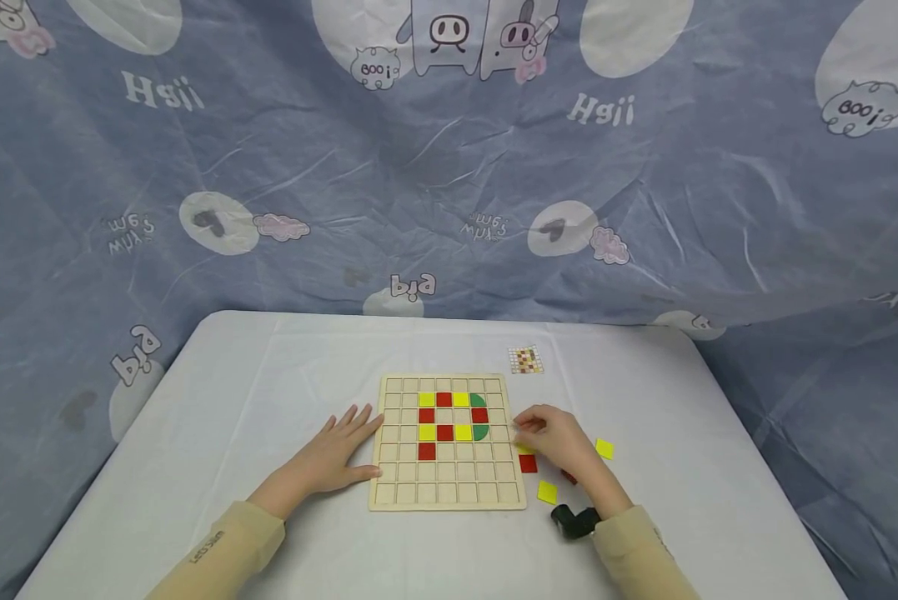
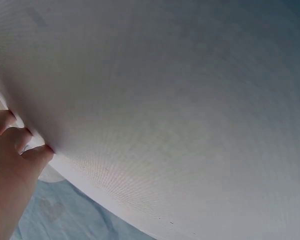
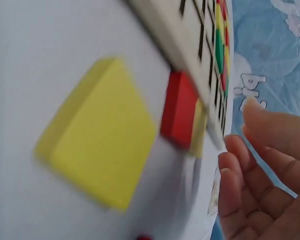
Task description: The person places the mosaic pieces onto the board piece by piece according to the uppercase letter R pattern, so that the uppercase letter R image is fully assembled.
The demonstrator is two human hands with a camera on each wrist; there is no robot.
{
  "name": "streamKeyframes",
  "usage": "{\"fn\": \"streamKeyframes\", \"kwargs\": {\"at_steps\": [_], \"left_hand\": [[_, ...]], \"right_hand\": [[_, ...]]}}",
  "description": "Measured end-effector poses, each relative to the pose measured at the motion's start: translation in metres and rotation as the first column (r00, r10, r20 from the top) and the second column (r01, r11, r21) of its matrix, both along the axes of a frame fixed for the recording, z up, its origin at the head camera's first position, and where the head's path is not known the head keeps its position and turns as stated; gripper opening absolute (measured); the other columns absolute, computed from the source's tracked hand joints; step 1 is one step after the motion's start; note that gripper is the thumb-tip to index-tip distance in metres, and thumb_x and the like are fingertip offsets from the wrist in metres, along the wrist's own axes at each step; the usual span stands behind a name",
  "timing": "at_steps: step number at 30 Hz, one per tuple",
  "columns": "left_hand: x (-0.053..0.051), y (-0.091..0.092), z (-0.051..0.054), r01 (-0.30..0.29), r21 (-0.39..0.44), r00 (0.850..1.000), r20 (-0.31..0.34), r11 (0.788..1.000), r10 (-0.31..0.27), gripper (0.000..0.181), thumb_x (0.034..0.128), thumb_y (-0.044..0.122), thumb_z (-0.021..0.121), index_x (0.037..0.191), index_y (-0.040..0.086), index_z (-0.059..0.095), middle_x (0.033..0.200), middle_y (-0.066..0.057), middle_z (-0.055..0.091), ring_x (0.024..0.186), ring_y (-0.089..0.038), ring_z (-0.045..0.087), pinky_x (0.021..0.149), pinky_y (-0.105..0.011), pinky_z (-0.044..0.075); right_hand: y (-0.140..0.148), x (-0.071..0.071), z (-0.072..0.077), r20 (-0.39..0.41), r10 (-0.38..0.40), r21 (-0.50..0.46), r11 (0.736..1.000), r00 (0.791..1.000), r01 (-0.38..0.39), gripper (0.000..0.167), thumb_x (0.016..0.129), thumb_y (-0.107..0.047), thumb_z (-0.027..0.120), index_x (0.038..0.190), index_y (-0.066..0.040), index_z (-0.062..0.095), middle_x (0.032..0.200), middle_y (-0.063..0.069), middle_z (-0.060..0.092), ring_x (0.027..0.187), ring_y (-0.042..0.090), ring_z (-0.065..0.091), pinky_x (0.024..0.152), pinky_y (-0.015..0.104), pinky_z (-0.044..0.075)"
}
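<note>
A wooden grid board (image 1: pixel 449 506) lies on the table, with red, yellow and green tiles set in its cells. My left hand (image 1: pixel 336 454) is spread beside it, fingertips and thumb touching its left edge. Off the right edge hovers my right hand (image 1: pixel 557 437), its fingers bent towards the thumb with a gap and nothing seen between them in the right wrist view. Under that hand a yellow tile (image 1: pixel 525 449) is partly hidden, against a red tile (image 1: pixel 527 464). Closer to the wrist camera lies another yellow tile (image 3: pixel 100 135).
A small printed pattern card (image 1: pixel 526 360) lies beyond the board's upper right corner. Further loose tiles include a yellow tile (image 1: pixel 604 449) to the right and a red tile (image 1: pixel 569 477) partly behind the wrist. A black device (image 1: pixel 574 522) sits at the right wrist.
</note>
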State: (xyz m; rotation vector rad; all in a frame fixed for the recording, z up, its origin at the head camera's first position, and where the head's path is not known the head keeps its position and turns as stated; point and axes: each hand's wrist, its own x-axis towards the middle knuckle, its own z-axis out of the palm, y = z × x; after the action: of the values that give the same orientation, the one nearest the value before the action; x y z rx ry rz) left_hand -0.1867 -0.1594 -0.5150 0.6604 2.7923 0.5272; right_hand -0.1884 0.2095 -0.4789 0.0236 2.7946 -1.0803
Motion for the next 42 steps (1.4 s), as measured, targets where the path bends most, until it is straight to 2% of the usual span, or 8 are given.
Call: {"fn": "streamKeyframes", "kwargs": {"at_steps": [6, 12, 22, 29, 32, 36, 38, 42], "left_hand": [[0.001, -0.001, 0.001, 0.004, 0.001, 1.0, -0.007, 1.0, -0.004, 0.087, 0.0868, 0.057, 0.066, 0.155, 0.016, 0.032, 0.163, -0.014, 0.024, 0.151, -0.039, 0.017, 0.121, -0.06, 0.016], [0.001, -0.002, 0.002, 0.016, 0.011, 1.0, -0.02, 1.0, -0.015, 0.086, 0.0869, 0.054, 0.068, 0.154, 0.013, 0.033, 0.162, -0.017, 0.026, 0.15, -0.041, 0.019, 0.12, -0.062, 0.017], [0.001, -0.001, 0.003, 0.006, 0.007, 1.0, -0.004, 1.0, -0.006, 0.086, 0.0869, 0.056, 0.067, 0.155, 0.015, 0.033, 0.163, -0.015, 0.025, 0.151, -0.039, 0.017, 0.121, -0.061, 0.016], [0.001, -0.001, 0.003, 0.017, 0.005, 1.0, -0.016, 1.0, -0.017, 0.086, 0.0873, 0.056, 0.066, 0.155, 0.014, 0.033, 0.162, -0.015, 0.025, 0.151, -0.04, 0.018, 0.12, -0.061, 0.017], [0.001, -0.001, 0.004, 0.02, 0.004, 1.0, -0.017, 1.0, -0.02, 0.086, 0.0873, 0.056, 0.066, 0.154, 0.014, 0.034, 0.162, -0.016, 0.025, 0.151, -0.04, 0.018, 0.12, -0.062, 0.017], [0.002, -0.001, 0.004, 0.021, 0.009, 1.0, -0.019, 1.0, -0.021, 0.085, 0.0873, 0.055, 0.066, 0.154, 0.013, 0.034, 0.162, -0.017, 0.026, 0.15, -0.041, 0.019, 0.12, -0.062, 0.017], [0.002, -0.002, 0.004, 0.018, 0.002, 1.0, -0.017, 1.0, -0.018, 0.085, 0.0873, 0.055, 0.066, 0.154, 0.014, 0.034, 0.162, -0.016, 0.026, 0.15, -0.04, 0.019, 0.12, -0.062, 0.017], [0.002, -0.001, 0.004, 0.017, 0.003, 1.0, -0.018, 1.0, -0.017, 0.086, 0.0874, 0.055, 0.067, 0.154, 0.013, 0.033, 0.162, -0.016, 0.026, 0.15, -0.041, 0.019, 0.12, -0.062, 0.018]], "right_hand": [[0.013, 0.002, -0.009, 0.038, -0.002, 0.062, 0.998, 0.999, 0.0, 0.023, 0.081, -0.015, 0.081, 0.102, -0.011, 0.073, 0.094, 0.001, 0.066, 0.084, 0.014, 0.057, 0.076, 0.028, 0.051], [0.013, 0.004, -0.012, 0.052, 0.012, 0.048, 0.999, 0.999, -0.015, 0.021, 0.08, -0.011, 0.081, 0.1, -0.01, 0.073, 0.091, 0.003, 0.06, 0.082, 0.017, 0.052, 0.069, 0.025, 0.044], [0.011, 0.004, -0.012, 0.057, 0.024, 0.063, 0.998, 0.998, -0.028, 0.018, 0.079, -0.006, 0.081, 0.091, -0.01, 0.068, 0.082, 0.003, 0.055, 0.077, 0.017, 0.049, 0.067, 0.025, 0.042], [0.01, 0.007, -0.004, 0.068, 0.023, 0.094, 0.995, 0.997, -0.029, 0.015, 0.08, -0.009, 0.081, 0.083, -0.012, 0.066, 0.076, 0.0, 0.059, 0.071, 0.015, 0.052, 0.065, 0.026, 0.043], [0.005, 0.008, 0.002, 0.031, 0.018, 0.059, 0.998, 0.999, -0.019, 0.015, 0.08, -0.01, 0.081, 0.084, -0.012, 0.067, 0.076, 0.0, 0.06, 0.07, 0.014, 0.054, 0.066, 0.025, 0.045], [-0.01, 0.01, 0.008, 0.008, 0.028, -0.056, 0.998, 1.0, -0.027, 0.016, 0.079, -0.01, 0.082, 0.088, -0.011, 0.069, 0.078, 0.0, 0.062, 0.07, 0.012, 0.057, 0.065, 0.022, 0.05], [-0.021, 0.011, 0.009, 0.011, 0.051, -0.11, 0.993, 0.999, -0.05, 0.016, 0.079, -0.01, 0.082, 0.09, -0.01, 0.07, 0.08, 0.0, 0.063, 0.07, 0.012, 0.058, 0.063, 0.02, 0.051], [-0.042, 0.014, 0.006, -0.01, 0.135, -0.158, 0.978, 0.991, -0.135, 0.016, 0.08, -0.012, 0.082, 0.091, -0.01, 0.07, 0.079, -0.001, 0.064, 0.07, 0.011, 0.058, 0.063, 0.019, 0.05]]}}
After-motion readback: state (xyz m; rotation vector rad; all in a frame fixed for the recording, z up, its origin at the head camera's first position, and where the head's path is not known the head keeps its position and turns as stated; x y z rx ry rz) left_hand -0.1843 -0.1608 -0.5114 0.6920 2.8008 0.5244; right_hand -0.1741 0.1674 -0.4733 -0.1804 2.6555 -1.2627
